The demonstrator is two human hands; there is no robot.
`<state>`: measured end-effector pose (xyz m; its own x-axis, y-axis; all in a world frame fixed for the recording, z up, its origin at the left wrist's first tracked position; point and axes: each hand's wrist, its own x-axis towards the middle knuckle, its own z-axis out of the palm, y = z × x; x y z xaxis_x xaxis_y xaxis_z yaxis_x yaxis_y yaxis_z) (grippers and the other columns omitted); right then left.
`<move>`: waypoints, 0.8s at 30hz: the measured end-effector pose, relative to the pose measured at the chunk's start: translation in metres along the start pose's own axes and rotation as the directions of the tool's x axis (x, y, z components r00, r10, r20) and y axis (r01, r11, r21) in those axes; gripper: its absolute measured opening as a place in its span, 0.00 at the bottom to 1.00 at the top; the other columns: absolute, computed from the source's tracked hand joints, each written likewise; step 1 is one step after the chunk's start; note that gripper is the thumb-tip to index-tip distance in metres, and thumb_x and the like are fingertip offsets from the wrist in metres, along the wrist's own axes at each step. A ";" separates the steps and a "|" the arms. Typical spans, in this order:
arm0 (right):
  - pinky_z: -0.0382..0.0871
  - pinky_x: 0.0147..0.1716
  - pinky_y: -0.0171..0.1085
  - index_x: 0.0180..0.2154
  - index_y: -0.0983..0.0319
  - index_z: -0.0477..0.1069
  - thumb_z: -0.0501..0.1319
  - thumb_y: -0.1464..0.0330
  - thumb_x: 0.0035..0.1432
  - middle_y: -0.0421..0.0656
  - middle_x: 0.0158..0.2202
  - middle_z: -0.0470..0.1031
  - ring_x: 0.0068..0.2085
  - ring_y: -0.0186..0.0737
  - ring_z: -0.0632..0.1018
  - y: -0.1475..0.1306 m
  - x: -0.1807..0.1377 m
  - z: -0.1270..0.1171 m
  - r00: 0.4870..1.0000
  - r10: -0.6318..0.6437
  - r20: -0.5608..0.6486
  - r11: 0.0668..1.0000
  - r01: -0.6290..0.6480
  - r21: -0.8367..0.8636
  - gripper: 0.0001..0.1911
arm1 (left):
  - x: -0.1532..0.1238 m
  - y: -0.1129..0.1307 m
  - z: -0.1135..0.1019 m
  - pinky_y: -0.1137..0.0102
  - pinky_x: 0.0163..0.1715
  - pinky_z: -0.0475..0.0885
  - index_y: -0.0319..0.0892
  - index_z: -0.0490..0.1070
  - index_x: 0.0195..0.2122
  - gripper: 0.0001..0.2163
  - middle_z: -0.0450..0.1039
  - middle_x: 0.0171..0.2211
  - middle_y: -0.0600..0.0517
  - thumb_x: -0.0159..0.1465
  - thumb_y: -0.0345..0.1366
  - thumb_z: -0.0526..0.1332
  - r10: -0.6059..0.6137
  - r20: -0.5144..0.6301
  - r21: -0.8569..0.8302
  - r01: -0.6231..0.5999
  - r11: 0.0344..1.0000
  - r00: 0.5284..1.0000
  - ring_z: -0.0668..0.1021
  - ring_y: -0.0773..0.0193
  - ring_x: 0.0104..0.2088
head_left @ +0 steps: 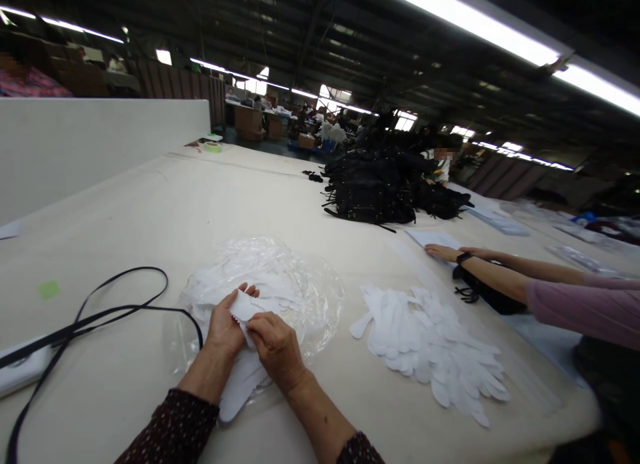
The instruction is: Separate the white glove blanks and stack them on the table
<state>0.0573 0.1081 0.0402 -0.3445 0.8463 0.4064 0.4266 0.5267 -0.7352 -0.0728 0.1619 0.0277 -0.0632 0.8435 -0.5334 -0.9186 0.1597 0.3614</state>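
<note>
My left hand (226, 325) and my right hand (274, 346) together pinch a small white cut fabric piece (243, 309) with a zigzag edge. They are over a clear plastic bag (300, 297) that holds several more white pieces. To the right, a spread pile of similar white pieces (430, 341) lies loose on the cream table (150, 211). Both my forearms wear dark dotted sleeves.
A black strap (100, 311) loops across the table at left near a white device (20, 371). A heap of black bags (385, 184) sits at the far middle. A co-worker's arms (525, 281) in a pink sleeve reach in from the right.
</note>
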 end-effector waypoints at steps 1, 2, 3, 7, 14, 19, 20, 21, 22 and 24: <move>0.72 0.48 0.42 0.44 0.54 0.78 0.55 0.69 0.64 0.44 0.42 0.79 0.45 0.42 0.78 0.000 0.002 -0.001 1.000 -0.002 -0.009 1.000 0.003 0.013 0.14 | -0.001 -0.001 0.000 0.68 0.32 0.80 0.37 0.76 0.38 0.09 0.79 0.35 0.45 0.66 0.27 0.55 -0.002 -0.002 0.006 0.002 1.000 1.000 0.82 0.61 0.35; 0.72 0.48 0.41 0.44 0.54 0.78 0.56 0.69 0.64 0.44 0.42 0.79 0.45 0.42 0.78 0.001 0.004 -0.003 0.999 0.000 -0.040 0.999 0.001 0.040 0.13 | -0.001 -0.001 0.000 0.68 0.32 0.80 0.37 0.76 0.38 0.09 0.78 0.35 0.46 0.66 0.27 0.55 -0.004 -0.002 0.010 0.004 1.000 1.000 0.82 0.61 0.35; 0.72 0.49 0.41 0.44 0.54 0.78 0.56 0.68 0.64 0.44 0.43 0.79 0.46 0.42 0.78 0.003 0.005 -0.005 0.995 0.014 -0.094 0.997 -0.007 0.072 0.13 | -0.002 -0.001 0.000 0.68 0.32 0.80 0.37 0.76 0.38 0.09 0.79 0.35 0.46 0.65 0.26 0.55 -0.003 -0.001 0.013 0.003 1.000 1.000 0.82 0.61 0.35; 0.73 0.47 0.41 0.45 0.55 0.78 0.60 0.67 0.59 0.44 0.52 0.77 0.52 0.44 0.76 0.018 0.007 -0.017 0.934 0.198 -0.296 0.977 -0.165 0.135 0.13 | -0.002 0.001 -0.002 0.66 0.32 0.81 0.38 0.76 0.41 0.09 0.79 0.38 0.46 0.65 0.27 0.56 -0.001 0.012 0.022 0.001 1.000 1.000 0.83 0.60 0.37; 0.72 0.42 0.38 0.39 0.55 0.79 0.60 0.68 0.56 0.39 0.37 0.81 0.38 0.40 0.79 0.023 0.016 -0.020 0.930 0.357 -0.088 0.930 -0.345 0.125 0.11 | -0.005 0.002 -0.003 0.65 0.34 0.81 0.39 0.75 0.43 0.10 0.79 0.42 0.44 0.65 0.27 0.56 -0.017 0.043 0.035 0.015 0.999 0.999 0.83 0.59 0.40; 0.71 0.42 0.37 0.35 0.57 0.79 0.62 0.69 0.53 0.39 0.36 0.81 0.39 0.39 0.79 0.018 0.028 -0.024 0.920 0.375 -0.114 0.921 -0.356 0.159 0.08 | -0.007 0.000 -0.004 0.64 0.36 0.82 0.39 0.74 0.45 0.11 0.80 0.43 0.44 0.66 0.27 0.55 -0.039 0.071 0.060 0.035 0.998 0.997 0.83 0.57 0.40; 0.71 0.42 0.37 0.34 0.57 0.79 0.62 0.69 0.53 0.39 0.35 0.81 0.38 0.39 0.79 0.017 0.030 -0.024 0.924 0.368 -0.107 0.926 -0.353 0.136 0.08 | -0.008 0.000 -0.004 0.64 0.36 0.82 0.39 0.74 0.45 0.11 0.80 0.43 0.44 0.66 0.27 0.55 -0.045 0.077 0.066 0.040 0.997 0.996 0.83 0.58 0.40; 0.70 0.42 0.37 0.33 0.57 0.79 0.62 0.70 0.52 0.39 0.35 0.81 0.37 0.38 0.78 0.016 0.033 -0.025 0.930 0.355 -0.093 0.932 -0.344 0.110 0.07 | -0.008 -0.001 -0.004 0.64 0.36 0.82 0.39 0.74 0.45 0.11 0.80 0.42 0.44 0.66 0.26 0.55 -0.052 0.082 0.071 0.046 0.996 0.995 0.83 0.58 0.39; 0.70 0.42 0.37 0.32 0.57 0.79 0.62 0.71 0.51 0.39 0.34 0.81 0.37 0.38 0.78 0.015 0.036 -0.025 0.937 0.341 -0.076 0.938 -0.334 0.087 0.07 | -0.008 -0.002 -0.004 0.64 0.35 0.82 0.40 0.74 0.45 0.11 0.80 0.41 0.45 0.65 0.26 0.55 -0.057 0.087 0.077 0.050 0.996 0.995 0.83 0.58 0.38; 0.69 0.41 0.36 0.30 0.57 0.78 0.62 0.72 0.49 0.38 0.33 0.80 0.35 0.37 0.78 0.015 0.040 -0.023 0.943 0.330 -0.049 0.942 -0.325 0.085 0.07 | -0.008 -0.002 -0.004 0.64 0.35 0.82 0.40 0.74 0.45 0.11 0.80 0.40 0.45 0.65 0.26 0.55 -0.065 0.097 0.085 0.057 0.995 0.993 0.83 0.58 0.37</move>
<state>0.0695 0.1512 0.0581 -0.1426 0.9755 0.1673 0.4430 0.2140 -0.8706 -0.0718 0.1528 0.0280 0.0349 0.8770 -0.4792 -0.8844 0.2504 0.3939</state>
